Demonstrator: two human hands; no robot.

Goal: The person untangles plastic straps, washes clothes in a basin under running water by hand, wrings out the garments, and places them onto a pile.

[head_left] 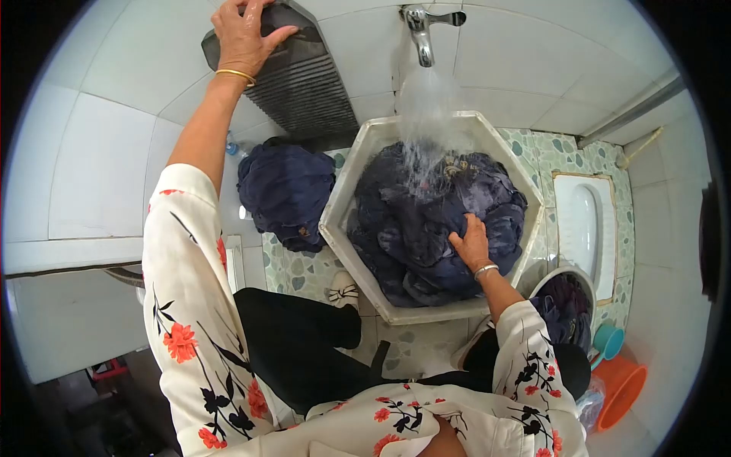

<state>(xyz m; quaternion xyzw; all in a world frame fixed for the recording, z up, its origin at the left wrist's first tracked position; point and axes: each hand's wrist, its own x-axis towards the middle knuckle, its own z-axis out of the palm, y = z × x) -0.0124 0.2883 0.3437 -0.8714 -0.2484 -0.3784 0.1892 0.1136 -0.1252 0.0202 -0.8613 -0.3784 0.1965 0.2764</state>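
- Left hand [245,38] clamps the washboard [301,91] by its top; likely stiff.
- Right hand [470,245], thumb apart, touches soaked clothes [415,240]: likely heavy, soft, best held by folds.

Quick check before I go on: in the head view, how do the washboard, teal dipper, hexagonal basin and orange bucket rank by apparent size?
1. Hexagonal basin
2. Washboard, partly covered by the left hand
3. Orange bucket
4. Teal dipper

There is passing room between the basin [430,313] and squat toilet [585,221], though the bucket [569,270] blocks its near end.
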